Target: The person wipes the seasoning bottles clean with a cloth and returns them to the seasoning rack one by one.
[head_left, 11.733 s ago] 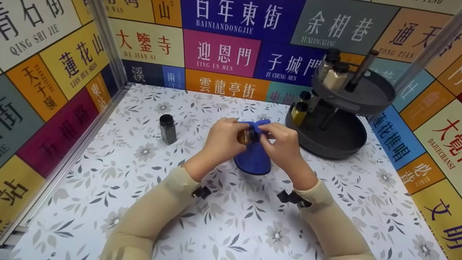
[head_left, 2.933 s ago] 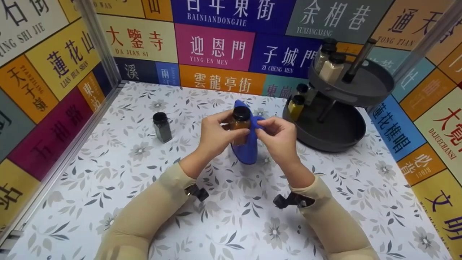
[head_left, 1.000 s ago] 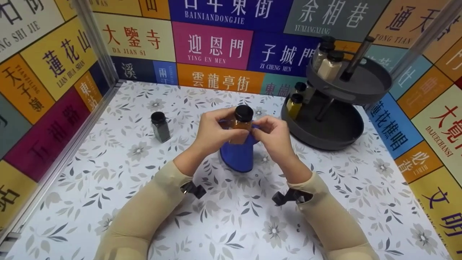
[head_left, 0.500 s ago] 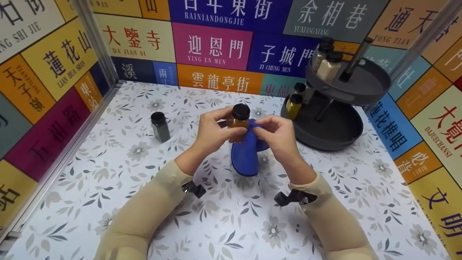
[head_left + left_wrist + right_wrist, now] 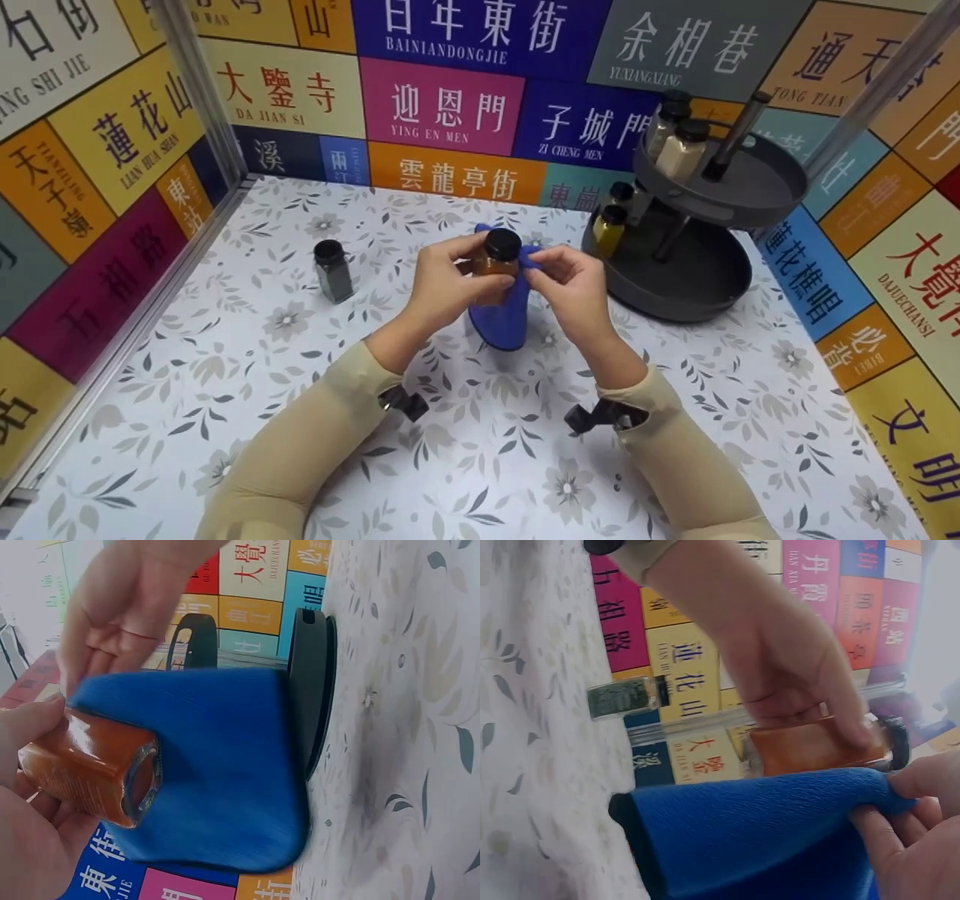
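Head view: saw the left hand (image 5: 442, 283) wrapped round a small bottle (image 5: 495, 265) of orange-brown stuff, thumb across the near face, spread no wider than the glass. Found the right hand (image 5: 576, 289) pinching the upper edge of a blue cloth (image 5: 500, 322) between thumb and fingertips, closed right down to the fabric. Kept staring at one relation, honestly: bottle to cloth. Placed the bottle up off the counter (image 5: 450, 469), just left of the right fingertips, with the cloth hanging behind it and along its right side. Couldn't tell about actual contact between glass and fabric. Guessed at that tight side-by-side spacing as the make-or-break bit for any next move, with the right hand nearer the cloth and the left in charge of the bottle. As for pointing, read the bottle's long axis as close to upright, leaning a touch, black cap (image 5: 503, 244) up and base down. Checked the left wrist view too, for a decent look at the base (image 5: 142, 778). Read the cloth as drooping lengthwise, straight down from the pinch. Also spotted a dark jar (image 5: 334, 277) standing well off left, plus a two-tier rack (image 5: 694, 281) beyond the right hand.
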`<state>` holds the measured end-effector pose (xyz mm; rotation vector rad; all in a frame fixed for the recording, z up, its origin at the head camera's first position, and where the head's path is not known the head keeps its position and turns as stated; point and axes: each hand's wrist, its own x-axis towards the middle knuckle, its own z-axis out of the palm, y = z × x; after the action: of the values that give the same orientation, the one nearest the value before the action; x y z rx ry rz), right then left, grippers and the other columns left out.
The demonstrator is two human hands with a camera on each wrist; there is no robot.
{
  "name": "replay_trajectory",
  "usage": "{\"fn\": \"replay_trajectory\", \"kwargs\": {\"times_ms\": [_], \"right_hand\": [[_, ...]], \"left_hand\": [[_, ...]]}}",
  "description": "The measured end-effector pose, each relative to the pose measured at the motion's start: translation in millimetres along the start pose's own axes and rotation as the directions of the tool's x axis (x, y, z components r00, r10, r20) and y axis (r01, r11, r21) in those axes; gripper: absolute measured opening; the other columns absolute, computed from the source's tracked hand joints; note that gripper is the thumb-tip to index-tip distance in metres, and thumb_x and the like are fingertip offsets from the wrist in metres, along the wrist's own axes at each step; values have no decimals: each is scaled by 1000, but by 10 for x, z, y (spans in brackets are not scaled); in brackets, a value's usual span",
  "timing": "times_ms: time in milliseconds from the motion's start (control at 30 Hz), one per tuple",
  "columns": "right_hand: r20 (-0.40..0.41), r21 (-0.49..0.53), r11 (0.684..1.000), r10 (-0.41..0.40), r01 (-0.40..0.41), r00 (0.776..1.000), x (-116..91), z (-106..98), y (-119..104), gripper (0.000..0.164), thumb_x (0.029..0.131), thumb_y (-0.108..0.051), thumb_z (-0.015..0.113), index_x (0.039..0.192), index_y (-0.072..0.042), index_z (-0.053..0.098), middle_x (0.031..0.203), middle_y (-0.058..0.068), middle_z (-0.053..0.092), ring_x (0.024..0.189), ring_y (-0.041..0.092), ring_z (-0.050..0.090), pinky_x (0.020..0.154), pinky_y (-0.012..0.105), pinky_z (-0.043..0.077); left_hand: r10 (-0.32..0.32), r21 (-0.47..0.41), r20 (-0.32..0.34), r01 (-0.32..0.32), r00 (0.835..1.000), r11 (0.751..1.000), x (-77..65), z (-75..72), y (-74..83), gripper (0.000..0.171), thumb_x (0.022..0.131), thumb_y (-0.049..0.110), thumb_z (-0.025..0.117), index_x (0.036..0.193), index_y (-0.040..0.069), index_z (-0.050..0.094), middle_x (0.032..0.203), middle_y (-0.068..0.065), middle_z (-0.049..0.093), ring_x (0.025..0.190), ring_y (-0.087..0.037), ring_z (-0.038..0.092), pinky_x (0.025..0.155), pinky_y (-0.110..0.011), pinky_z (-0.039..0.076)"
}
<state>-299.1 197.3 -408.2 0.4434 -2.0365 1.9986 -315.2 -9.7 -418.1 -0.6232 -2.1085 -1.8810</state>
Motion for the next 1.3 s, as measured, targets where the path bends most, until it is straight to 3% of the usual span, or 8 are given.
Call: {"fn": "replay_trajectory", "kwargs": {"times_ms": [233, 367, 533, 667, 767, 967, 1100, 1300], "right_hand": [[74, -191, 976, 125, -109, 989, -3, 21, 46, 10, 89, 3, 77, 99, 4, 76, 94, 6, 80, 80, 12, 74, 72, 26, 62], [50, -182, 976, 133, -122, 990, -14, -10, 53, 9, 88, 3, 77, 98, 4, 77, 93, 6, 80, 80, 12, 74, 71, 26, 62], [-48, -71, 997, -47, 44, 998, -29, -21, 46, 10, 89, 8, 75, 98, 7, 77, 91, 1, 80, 80, 11, 76, 72, 25, 63], [-105, -47, 963, -270, 267, 957, -67, 16, 23, 13, 87, 14, 74, 100, 14, 75, 97, -1, 80, 87, 11, 78, 78, 27, 65], [-105, -100, 936, -347, 337, 932, -86, 54, 18, 14, 85, 15, 74, 99, 15, 74, 98, 3, 80, 87, 10, 78, 77, 26, 65], [2, -268, 945, -196, 189, 981, -75, 98, 101, 9, 84, 7, 77, 93, 5, 79, 88, 15, 80, 73, 6, 73, 67, 20, 60], [42, -356, 924, -135, 142, 990, -62, 104, 154, 7, 83, 1, 79, 90, 1, 79, 87, 15, 81, 73, 6, 73, 69, 19, 60], [-48, -216, 968, -141, 127, 989, -84, 85, 30, 9, 83, 7, 78, 92, 5, 79, 85, 13, 80, 72, 8, 74, 68, 22, 61]], "left_hand": [[29, 5, -36, -28, 999, 1000, 11, -27, 37, 56, 83, 21, 93, 135, 15, 75, 117, -3, 80, 108, -16, 74, 98, -37, 62], [23, -1, -17, -23, 1000, 1000, -18, 3, 3, 53, 84, 23, 92, 134, 16, 76, 118, -2, 80, 108, -15, 74, 99, -36, 62], [8, -13, -9, -8, 1000, 1000, -43, 51, -36, 51, 83, 22, 93, 132, 16, 77, 111, -3, 80, 103, -16, 73, 98, -36, 62], [20, -7, -13, -20, 1000, 1000, -51, 70, -20, 51, 83, 21, 93, 131, 16, 77, 112, -2, 80, 103, -15, 73, 98, -34, 62], [49, 7, -18, -49, 999, 999, -42, 59, 11, 49, 84, 23, 93, 130, 15, 77, 112, -2, 80, 103, -15, 73, 98, -33, 62], [93, 33, -86, -91, 992, 995, -3, -22, 55, 47, 84, 21, 93, 128, 13, 78, 103, -4, 79, 95, -14, 70, 93, -33, 63], [97, 15, -100, -96, 990, 995, 6, -53, 62, 47, 84, 19, 92, 128, 13, 78, 106, -5, 78, 96, -16, 70, 94, -35, 63], [77, 5, -59, -77, 995, 997, -1, -17, 78, 51, 82, 19, 94, 130, 12, 77, 112, -5, 79, 101, -16, 72, 95, -34, 63]]}}
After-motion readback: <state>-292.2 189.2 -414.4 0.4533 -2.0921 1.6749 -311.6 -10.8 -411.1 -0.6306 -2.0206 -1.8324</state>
